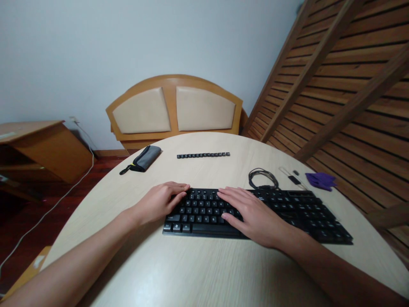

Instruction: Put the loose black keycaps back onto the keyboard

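Note:
A black keyboard (pixel 204 211) lies flat on the pale round table (pixel 153 264). Its top row of keys appears partly bare. Along the keyboard's upper left corner rests my left hand (pixel 162 198), fingers stretched toward the back edge and thumb apart from them over the keys. My right hand (pixel 252 213) lies open across the middle, fingers extended over the upper keys and thumb apart, hiding the keys beneath. Behind the keyboard stands a straight row of small black keycaps (pixel 203 155), touched by neither hand.
At the back left lies a grey and black folded cloth or pouch (pixel 145 159) with a dark clip. Behind the keyboard's right half are a coiled cable (pixel 263 179), a wire tool with a black handle (pixel 294 180) and a purple cloth (pixel 321 181). A headboard (pixel 174 106) stands beyond the table.

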Motion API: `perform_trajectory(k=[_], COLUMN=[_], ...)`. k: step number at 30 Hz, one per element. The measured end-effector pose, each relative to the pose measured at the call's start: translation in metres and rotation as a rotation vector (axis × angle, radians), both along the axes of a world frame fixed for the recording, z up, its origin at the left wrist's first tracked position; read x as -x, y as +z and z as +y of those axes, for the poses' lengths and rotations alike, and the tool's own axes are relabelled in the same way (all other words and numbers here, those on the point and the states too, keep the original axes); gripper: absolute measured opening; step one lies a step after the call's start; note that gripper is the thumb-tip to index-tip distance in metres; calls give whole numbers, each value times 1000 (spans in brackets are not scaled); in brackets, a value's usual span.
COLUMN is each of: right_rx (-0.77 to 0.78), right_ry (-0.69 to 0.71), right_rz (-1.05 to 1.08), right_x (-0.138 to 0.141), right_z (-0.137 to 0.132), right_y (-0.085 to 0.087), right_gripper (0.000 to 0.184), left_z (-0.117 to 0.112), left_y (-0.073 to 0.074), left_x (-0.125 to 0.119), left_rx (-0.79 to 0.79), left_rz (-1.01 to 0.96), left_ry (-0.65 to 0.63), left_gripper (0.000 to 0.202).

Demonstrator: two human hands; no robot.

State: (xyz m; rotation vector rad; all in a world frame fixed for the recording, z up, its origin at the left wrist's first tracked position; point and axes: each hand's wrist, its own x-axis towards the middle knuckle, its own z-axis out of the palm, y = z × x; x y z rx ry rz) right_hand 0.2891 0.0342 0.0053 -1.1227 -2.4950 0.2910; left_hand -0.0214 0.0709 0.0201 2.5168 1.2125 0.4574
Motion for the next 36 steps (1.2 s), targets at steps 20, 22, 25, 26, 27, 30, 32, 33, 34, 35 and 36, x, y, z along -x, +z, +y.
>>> perform_trajectory(k=[20, 22, 25, 26, 27, 30, 32, 33, 34, 35, 36], right_rx=[-11, -14, -13, -11, -8, 4, 9, 11, 12, 14, 14], right_ry=[-4, 0, 4, 2, -1, -6, -5, -6, -7, -9, -9], right_rz=[6, 10, 11, 11, 10, -6, -21, -27, -32, -36, -40], right_x=[0, 0, -1, -1, -1, -1, -1, -1, -1, 0, 0], right_z=[0, 0, 1, 1, 1, 1, 1, 0, 0, 0, 0], right_y=[-1, -1, -1, -1, -1, -1, 0, 0, 1, 1, 1], right_gripper=[50, 50, 50, 50, 50, 51, 52, 52, 52, 52, 51], left_z=[-9, -10, -10, -10, -10, -13, -14, -14, -14, -13, -11], left_y=[2, 1, -1, -2, -2, -4, -4, -4, -3, -2, -1], left_x=[-7, -9, -10, -9, -9, -10, -12, -12, -12, -12, -11], left_rx=[-166, -195, -163, -152, -149, -183, -193, -180, -156, -124, -91], left_rz=[194, 195, 168, 161, 159, 177, 191, 184, 164, 131, 90], left_ry=[-15, -10, -20, -23, -26, -20, -7, 1, 11, 23, 39], left_gripper=[42, 42, 43, 43, 43, 44, 46, 46, 45, 43, 42])
